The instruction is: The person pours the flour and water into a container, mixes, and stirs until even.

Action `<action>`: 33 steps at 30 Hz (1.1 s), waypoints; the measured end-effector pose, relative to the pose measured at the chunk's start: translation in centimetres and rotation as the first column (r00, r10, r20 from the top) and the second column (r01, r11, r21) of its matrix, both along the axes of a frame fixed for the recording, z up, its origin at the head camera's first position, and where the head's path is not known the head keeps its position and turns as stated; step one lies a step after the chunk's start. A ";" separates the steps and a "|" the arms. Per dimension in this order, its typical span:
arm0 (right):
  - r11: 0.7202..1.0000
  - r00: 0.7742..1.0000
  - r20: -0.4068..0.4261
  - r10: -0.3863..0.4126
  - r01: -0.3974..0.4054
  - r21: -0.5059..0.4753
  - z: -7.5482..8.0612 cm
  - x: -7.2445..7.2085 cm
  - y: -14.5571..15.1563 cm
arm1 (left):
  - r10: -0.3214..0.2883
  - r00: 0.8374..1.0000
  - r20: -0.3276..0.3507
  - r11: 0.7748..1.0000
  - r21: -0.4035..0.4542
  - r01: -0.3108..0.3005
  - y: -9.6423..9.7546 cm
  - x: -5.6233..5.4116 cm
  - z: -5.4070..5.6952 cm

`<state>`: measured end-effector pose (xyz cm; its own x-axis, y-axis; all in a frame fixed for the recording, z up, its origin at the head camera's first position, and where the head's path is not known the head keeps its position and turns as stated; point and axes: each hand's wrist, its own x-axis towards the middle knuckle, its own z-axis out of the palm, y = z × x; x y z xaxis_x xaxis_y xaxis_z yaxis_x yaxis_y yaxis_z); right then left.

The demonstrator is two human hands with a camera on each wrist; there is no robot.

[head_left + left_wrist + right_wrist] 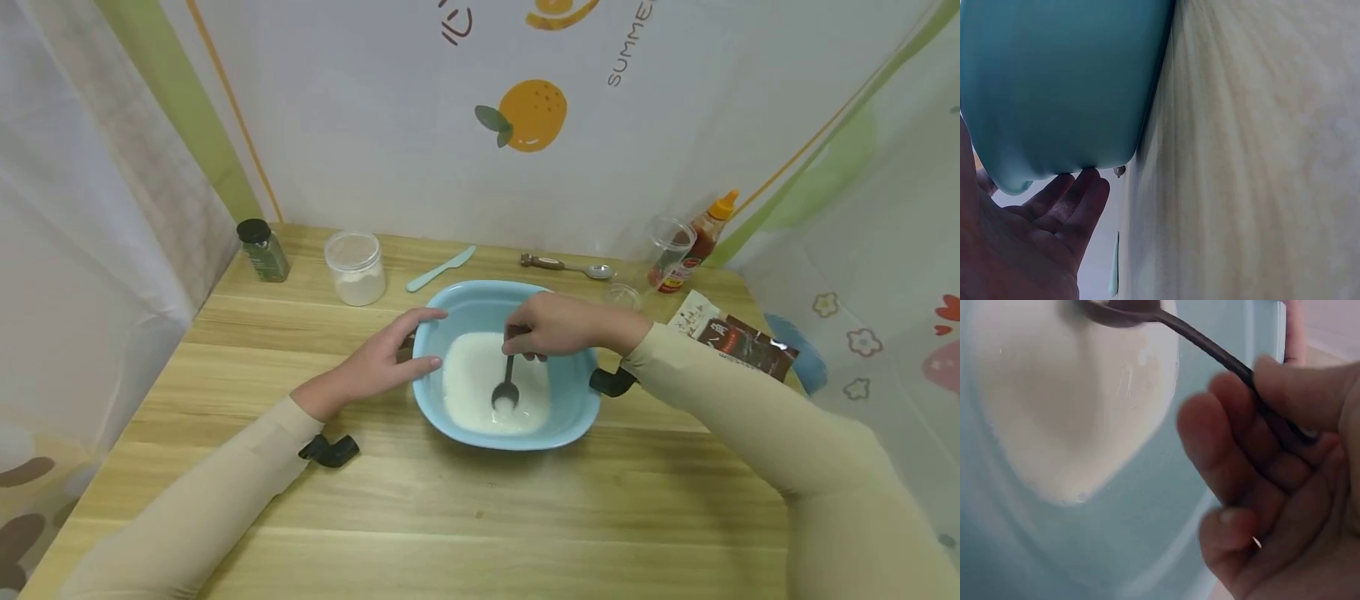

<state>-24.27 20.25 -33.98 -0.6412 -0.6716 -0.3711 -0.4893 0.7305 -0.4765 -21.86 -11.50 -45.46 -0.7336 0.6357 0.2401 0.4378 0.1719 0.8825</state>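
A light blue basin (480, 293) stands on the wooden table, with white liquid (472, 375) across its bottom. My right hand (551, 323) reaches over it and pinches the handle of a dark spoon (506, 392) between thumb and fingers. The spoon's bowl is down at the liquid's surface, as the right wrist view (1185, 328) of the spoon handle also shows. My left hand (378, 358) holds the basin's left side, thumb and index finger over the rim. In the left wrist view, its other fingers (1088, 206) lie against the outer wall.
Along the back stand a dark-lidded green jar (264, 252), a clear tub of white powder (356, 271), a pale green knife (441, 268), a spoon with brown handle (566, 266), a clear cup (663, 250) and a sauce bottle (693, 250). A brown packet (750, 343) lies right.
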 end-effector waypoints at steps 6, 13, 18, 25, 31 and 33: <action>0.994 0.994 -0.063 -0.094 0.097 0.046 0.5 -0.5 0.0 | 0.004 1.000 -0.009 1.000 -0.017 -0.004 -0.1 -0.1 -0.1; 0.999 0.999 0.025 0.044 -0.045 0.011 0.2 -0.5 -1.8 | 0.005 1.000 0.012 1.000 -0.009 -0.005 -0.3 -0.2 0.2; 0.995 0.991 -0.095 -0.094 0.097 0.026 0.4 -1.0 -1.6 | -0.010 1.000 0.007 1.000 0.003 0.010 -0.2 -0.2 -0.1; 1.000 1.000 0.023 -0.001 0.000 0.025 0.1 -0.6 -2.2 | 0.003 1.000 0.016 1.000 0.002 -0.003 -0.1 0.0 0.0; 0.981 0.971 -0.137 -0.193 0.190 -0.035 -0.1 -0.9 -2.3 | -0.013 1.000 0.017 1.000 0.007 0.013 0.0 0.0 0.2; 0.974 0.961 -0.166 -0.221 0.226 0.014 0.2 -0.7 -2.2 | -0.006 1.000 0.013 1.000 -0.002 0.006 -0.1 0.0 0.2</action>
